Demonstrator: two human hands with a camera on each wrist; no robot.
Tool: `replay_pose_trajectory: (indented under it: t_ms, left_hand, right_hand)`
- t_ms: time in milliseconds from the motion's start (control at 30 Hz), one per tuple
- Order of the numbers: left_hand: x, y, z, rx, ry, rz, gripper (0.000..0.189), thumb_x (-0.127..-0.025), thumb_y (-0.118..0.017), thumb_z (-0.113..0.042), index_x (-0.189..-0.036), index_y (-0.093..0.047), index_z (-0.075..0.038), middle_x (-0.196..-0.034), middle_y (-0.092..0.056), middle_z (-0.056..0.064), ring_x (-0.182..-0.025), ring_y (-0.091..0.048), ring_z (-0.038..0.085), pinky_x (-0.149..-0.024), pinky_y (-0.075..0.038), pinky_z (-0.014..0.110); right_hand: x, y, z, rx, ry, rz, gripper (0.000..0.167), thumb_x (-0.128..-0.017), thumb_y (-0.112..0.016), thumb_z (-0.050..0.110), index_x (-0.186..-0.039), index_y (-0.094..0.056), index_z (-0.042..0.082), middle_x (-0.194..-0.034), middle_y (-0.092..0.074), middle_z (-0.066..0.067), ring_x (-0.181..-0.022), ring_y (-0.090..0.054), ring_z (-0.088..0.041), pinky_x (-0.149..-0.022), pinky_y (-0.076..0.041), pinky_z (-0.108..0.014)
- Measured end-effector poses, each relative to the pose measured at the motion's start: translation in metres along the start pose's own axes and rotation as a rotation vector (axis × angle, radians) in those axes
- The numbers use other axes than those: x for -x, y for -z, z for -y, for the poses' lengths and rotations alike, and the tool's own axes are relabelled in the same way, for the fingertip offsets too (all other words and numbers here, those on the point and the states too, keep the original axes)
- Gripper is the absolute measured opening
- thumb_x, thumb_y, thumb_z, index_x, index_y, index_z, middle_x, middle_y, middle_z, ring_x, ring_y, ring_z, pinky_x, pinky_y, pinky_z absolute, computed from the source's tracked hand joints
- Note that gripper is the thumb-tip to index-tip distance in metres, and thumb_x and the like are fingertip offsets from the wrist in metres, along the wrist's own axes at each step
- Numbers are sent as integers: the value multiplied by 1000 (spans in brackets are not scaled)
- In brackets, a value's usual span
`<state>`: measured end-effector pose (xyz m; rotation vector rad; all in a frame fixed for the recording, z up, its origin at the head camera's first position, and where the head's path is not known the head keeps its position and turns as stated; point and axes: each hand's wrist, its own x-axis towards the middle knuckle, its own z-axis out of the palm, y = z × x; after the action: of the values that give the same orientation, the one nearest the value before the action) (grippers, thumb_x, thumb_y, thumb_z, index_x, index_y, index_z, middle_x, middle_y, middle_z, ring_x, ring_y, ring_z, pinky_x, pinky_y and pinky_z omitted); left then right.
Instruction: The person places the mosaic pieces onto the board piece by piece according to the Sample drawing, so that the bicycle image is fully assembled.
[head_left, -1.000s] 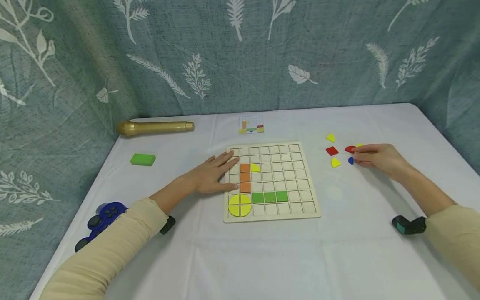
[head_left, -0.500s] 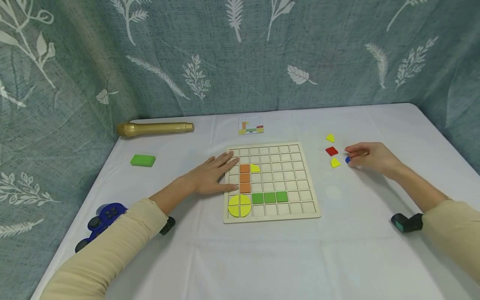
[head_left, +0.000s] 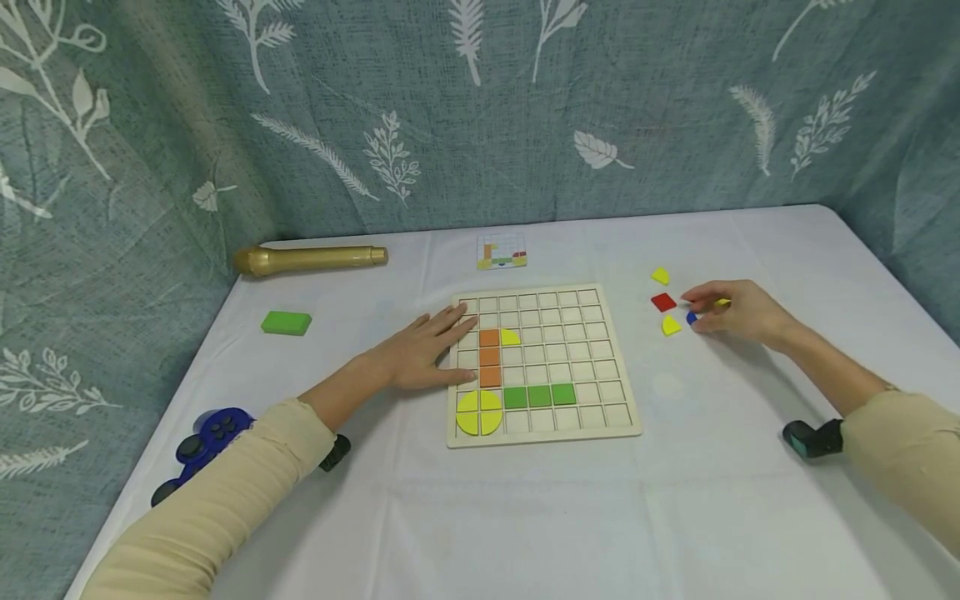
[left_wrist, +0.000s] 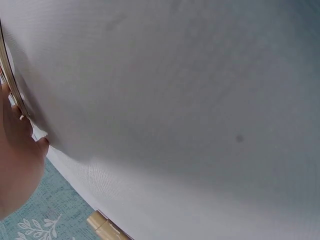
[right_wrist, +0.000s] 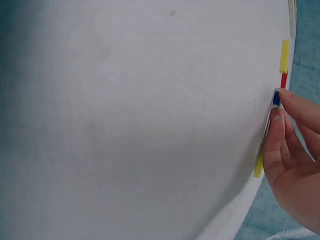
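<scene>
Our left hand (head_left: 420,354) lies with its fingers spread, their tips and the thumb resting on the left side of the board (head_left: 558,352). Our right hand (head_left: 750,312), well apart from it, pinches the blue piece (right_wrist: 276,98) between the thumb and a fingertip, to the right of the board.

Behind everything we see a grey-green curtain (head_left: 487,108) printed with white leaves. Before it is our table (head_left: 525,517), spread with white cloth, and near its middle the gridded board lies flat. We have a gold microphone (head_left: 315,257) on its side at the far left and, nearer us, a blue controller (head_left: 213,437) partly hidden by our left sleeve (head_left: 217,492). Just past the board's far edge lies a printed card (head_left: 502,251); a green block (head_left: 286,322) sits between microphone and controller.

On the board, four yellow quarters (head_left: 468,423) form a circle in the near left corner. Three orange squares (head_left: 490,357) make a column beyond it, and three green squares (head_left: 539,396) a row to its right. Left of our right hand, a red square (head_left: 663,302) lies between two yellow pieces (head_left: 671,325). We cannot tell the blue piece's full shape.
</scene>
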<state>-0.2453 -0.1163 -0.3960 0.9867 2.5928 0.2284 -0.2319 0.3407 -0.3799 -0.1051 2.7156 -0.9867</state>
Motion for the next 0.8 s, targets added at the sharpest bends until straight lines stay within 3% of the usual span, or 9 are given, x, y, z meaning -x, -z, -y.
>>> replay_pose_trajectory:
  t_ms: [200, 500, 800]
  left_hand:
    - [0, -1, 0, -4, 1, 1, 87, -92, -45, -63, -155, -8, -17, -159, 2, 7, -144, 0, 26, -114, -4, 46]
    - [0, -1, 0, -6, 7, 1, 87, -92, -45, -64, -155, -8, -18, -159, 2, 6, -144, 0, 25, -114, -5, 46]
    - [1, 1, -2, -2, 2, 0, 88, -91, -45, -65, -155, -8, -18, -159, 2, 7, -144, 0, 25, -114, -4, 46]
  right_hand:
    - [0, -1, 0, -24, -3, 1, 44, -88, -68, 5, -128, -55, -4, -109, -56, -17, -96, -48, -30, -67, -47, -17]
    - [0, -2, 1, 10, -2, -14, 40, -89, -68, 10, -125, -57, -3, -94, -52, -12, -87, -48, -27, -63, -44, -23]
    - [5, 0, 13, -37, -54, -27, 38, -94, -64, 17, -126, -57, -3, -109, -54, -19, -85, -59, -26, -69, -52, -21]
